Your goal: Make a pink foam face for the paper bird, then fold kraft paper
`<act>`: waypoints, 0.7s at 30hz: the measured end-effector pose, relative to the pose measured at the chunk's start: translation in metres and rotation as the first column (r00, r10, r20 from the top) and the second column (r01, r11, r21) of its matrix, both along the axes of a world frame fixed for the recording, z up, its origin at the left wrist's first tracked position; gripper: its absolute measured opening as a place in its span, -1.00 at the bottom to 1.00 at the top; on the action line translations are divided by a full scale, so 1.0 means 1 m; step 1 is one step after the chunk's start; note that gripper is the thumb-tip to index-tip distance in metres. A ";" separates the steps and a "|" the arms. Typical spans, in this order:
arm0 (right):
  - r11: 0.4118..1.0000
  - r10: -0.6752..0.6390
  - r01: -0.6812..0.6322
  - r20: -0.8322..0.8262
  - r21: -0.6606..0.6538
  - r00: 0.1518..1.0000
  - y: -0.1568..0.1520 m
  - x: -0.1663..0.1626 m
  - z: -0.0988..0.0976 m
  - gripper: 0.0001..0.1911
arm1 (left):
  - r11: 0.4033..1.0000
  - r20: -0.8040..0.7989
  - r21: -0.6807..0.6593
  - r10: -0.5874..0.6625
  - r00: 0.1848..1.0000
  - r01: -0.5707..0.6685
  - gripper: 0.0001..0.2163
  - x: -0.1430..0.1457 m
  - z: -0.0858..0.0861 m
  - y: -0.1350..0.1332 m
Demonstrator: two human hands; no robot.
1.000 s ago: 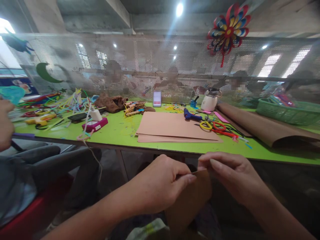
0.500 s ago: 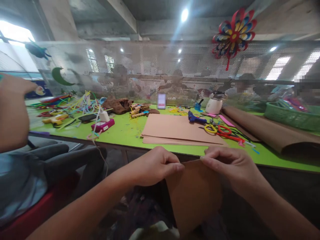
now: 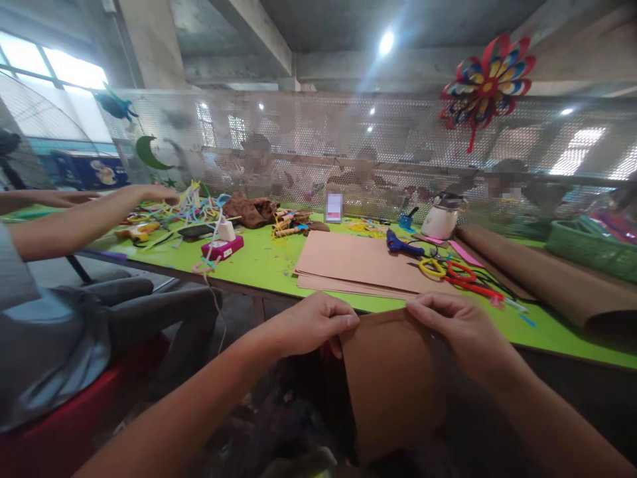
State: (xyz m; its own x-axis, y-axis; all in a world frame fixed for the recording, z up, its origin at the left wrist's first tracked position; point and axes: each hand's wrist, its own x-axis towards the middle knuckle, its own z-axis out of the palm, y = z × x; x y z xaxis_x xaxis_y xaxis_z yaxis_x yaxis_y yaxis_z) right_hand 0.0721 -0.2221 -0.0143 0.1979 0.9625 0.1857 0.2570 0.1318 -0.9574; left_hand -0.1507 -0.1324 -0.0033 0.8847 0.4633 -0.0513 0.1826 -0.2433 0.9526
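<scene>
Left hand (image 3: 311,323) and right hand (image 3: 455,324) wider apart than second ago, both pinched tight on top edge of thin, straight-sided brown paper (image 3: 395,388)

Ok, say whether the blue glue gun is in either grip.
No, the glue gun lies at the edge of the paper stack, while the left grip and right grip hold the brown sheet.

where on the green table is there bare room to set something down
Beyond the left hand, the green table is mostly bare between the magenta power strip and the paper stack. A narrower patch runs along its front edge, before the brown paper roll. Crowded: the left end, with colourful strips, and around the glue gun and scissors.
</scene>
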 end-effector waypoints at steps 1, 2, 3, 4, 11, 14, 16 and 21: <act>1.000 0.014 -0.014 -0.008 -0.013 1.000 0.001 0.000 -0.001 -0.65 | 1.000 0.000 -0.008 -0.003 1.000 0.003 -0.64 -0.001 0.000 0.002; 0.999 0.033 -0.033 -0.015 -0.025 0.999 0.002 0.001 -0.001 -0.65 | 1.000 0.002 -0.019 -0.002 1.000 0.002 -0.66 -0.001 0.001 0.003; 0.998 0.054 -0.055 -0.021 -0.038 0.998 0.003 0.002 -0.002 -0.65 | 1.000 0.004 -0.031 0.000 1.000 0.000 -0.67 -0.002 0.002 0.005; 0.996 0.078 -0.079 -0.022 -0.051 0.997 0.004 0.004 -0.002 -0.64 | 0.999 0.007 -0.043 0.001 1.000 -0.001 -0.67 -0.002 0.004 0.006; 0.967 0.226 -0.211 0.100 -0.142 0.969 0.011 0.015 0.011 -0.62 | 0.998 -0.021 -0.031 -0.061 0.998 0.061 -0.68 0.004 0.017 0.016; 0.977 0.204 -0.185 0.215 -0.107 0.955 0.011 0.013 0.019 -0.66 | 0.996 -0.034 0.084 -0.033 0.999 0.035 -0.71 0.010 0.021 0.022; 0.986 0.169 -0.162 0.268 -0.050 0.948 0.012 0.011 0.022 -0.68 | 0.982 -0.006 0.189 0.008 1.000 -0.007 -0.74 0.015 0.022 0.027; 0.989 0.023 -0.068 0.312 0.135 0.950 0.024 0.015 0.014 -0.75 | 0.871 0.055 0.487 0.039 0.998 -0.061 -0.85 0.026 0.020 0.046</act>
State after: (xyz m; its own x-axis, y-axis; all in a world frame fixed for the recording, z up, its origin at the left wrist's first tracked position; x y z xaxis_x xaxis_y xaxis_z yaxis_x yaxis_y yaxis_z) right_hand 0.0871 -0.1982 -0.0006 0.0662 0.9283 0.3660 0.5274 0.2788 -0.8026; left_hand -0.1249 -0.0866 0.0171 0.8559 0.4634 0.2294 0.1698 -0.6710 0.7218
